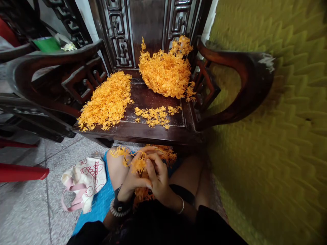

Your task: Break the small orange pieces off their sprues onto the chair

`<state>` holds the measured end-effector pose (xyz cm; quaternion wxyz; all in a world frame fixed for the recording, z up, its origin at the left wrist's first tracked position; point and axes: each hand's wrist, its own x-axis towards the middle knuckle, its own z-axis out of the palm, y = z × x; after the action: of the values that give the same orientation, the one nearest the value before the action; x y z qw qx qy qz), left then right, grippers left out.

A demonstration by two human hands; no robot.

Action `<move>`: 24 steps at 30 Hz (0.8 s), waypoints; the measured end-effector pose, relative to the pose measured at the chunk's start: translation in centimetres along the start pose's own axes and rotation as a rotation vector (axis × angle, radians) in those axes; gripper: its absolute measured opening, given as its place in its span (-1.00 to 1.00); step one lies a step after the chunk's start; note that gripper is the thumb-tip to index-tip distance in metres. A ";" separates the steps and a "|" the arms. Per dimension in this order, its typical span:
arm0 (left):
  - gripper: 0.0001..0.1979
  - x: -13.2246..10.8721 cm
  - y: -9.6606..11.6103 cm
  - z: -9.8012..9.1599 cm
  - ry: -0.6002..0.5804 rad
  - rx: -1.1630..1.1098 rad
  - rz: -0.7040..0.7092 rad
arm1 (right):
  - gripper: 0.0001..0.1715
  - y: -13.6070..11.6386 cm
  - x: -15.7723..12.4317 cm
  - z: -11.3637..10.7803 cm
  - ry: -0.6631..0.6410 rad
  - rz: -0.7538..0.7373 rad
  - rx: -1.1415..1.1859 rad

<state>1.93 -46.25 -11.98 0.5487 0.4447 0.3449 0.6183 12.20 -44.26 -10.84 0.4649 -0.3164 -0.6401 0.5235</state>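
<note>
Piece in hand: a small tangled cluster of orange plastic pieces (139, 164), held up over the lap just in front of the chair's front edge, close to the face-down view, likely so the fine parts can be picked apart by fingertip.
Left hand (133, 177): fingers curled around the cluster from below and the side; grip closed on it. Dark watch and a beaded band on the wrist.
Right hand (159, 178): fingertips pinching at the same cluster from the right; grip closed on it. Thin bangle on the wrist.
Lap supply: more orange pieces (163, 154) lie on the thighs under and behind the hands; amount partly hidden.
Seat piles: three on the dark wooden chair (153, 131). Left pile (107, 102), flat and dense, spilling to the seat's left edge. Back pile (166, 71), largest, heaped against the chair back and looking still tangled. Small scatter (153, 116) at front centre, nearest the hands, loose single pieces. Kept apart, so seemingly sorted by state.
Piece count: too many and too small to count.
Chair: one, carved back, two curved arms; serves as the work surface.
Floor: one blue mat (100, 204) under the person; one white cloth bag with pink handles (84, 182) just left of the knee, within reach.
Right side: yellow-green textured wall (268, 136), close by.
Far left: red bar (22, 172), partly seen.
</note>
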 end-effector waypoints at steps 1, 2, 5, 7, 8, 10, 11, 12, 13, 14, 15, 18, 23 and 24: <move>-0.20 -0.1 -0.2 -0.1 0.033 0.003 0.006 | -0.76 0.1 -0.1 0.0 0.027 -0.015 -0.002; -0.28 -0.2 -0.4 -0.2 0.077 0.011 0.000 | -0.77 0.1 -0.1 0.1 0.048 -0.030 -0.005; -0.51 -0.4 -1.1 0.0 0.317 0.032 -0.048 | -0.80 0.0 0.1 0.0 0.034 -0.048 -0.032; -0.61 -0.1 -1.0 0.5 0.480 0.037 -0.005 | -0.83 -0.2 0.3 -0.2 -0.028 -0.050 -0.089; -0.65 0.3 -0.6 1.0 0.516 0.032 0.040 | -0.84 -0.3 0.4 -0.3 -0.065 -0.053 -0.130; -0.67 1.2 0.5 1.9 0.483 -0.025 0.128 | -0.83 -0.3 0.4 -0.4 -0.119 -0.074 -0.223; -0.67 1.7 1.3 2.3 0.443 -0.086 0.143 | -0.81 -0.2 0.4 -0.6 -0.131 -0.090 -0.262; -0.68 2.2 2.0 2.7 0.410 -0.164 0.131 | -0.78 -0.2 0.4 -0.7 -0.135 -0.105 -0.295; -0.69 2.7 2.6 2.9 0.393 -0.249 0.101 | -0.76 -0.2 0.4 -0.8 -0.139 -0.117 -0.323; -0.71 3.1 3.2 3.1 0.387 -0.334 0.060 | -0.76 -0.2 0.4 -1.0 -0.144 -0.125 -0.348; -0.72 3.4 3.6 3.2 0.389 -0.416 0.018 | -0.76 -0.3 0.4 -1.1 -0.152 -0.127 -0.371; -0.68 3.7 4.7 2.9 0.406 -0.593 0.034 | -0.73 -0.6 0.6 -1.4 -0.196 -0.148 -0.420; -0.62 3.2 7.2 2.8 0.239 -0.719 0.327 | -0.68 -1.6 0.4 -1.3 -0.338 -0.273 -0.311; -0.61 3.1 7.7 2.9 0.171 -0.758 0.350 | -0.68 -1.7 0.3 -1.3 -0.358 -0.292 -0.286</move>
<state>1.75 -44.59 -3.39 0.5295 0.2106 0.0568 0.8198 13.41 -43.94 -9.05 0.3653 -0.1857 -0.8183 0.4031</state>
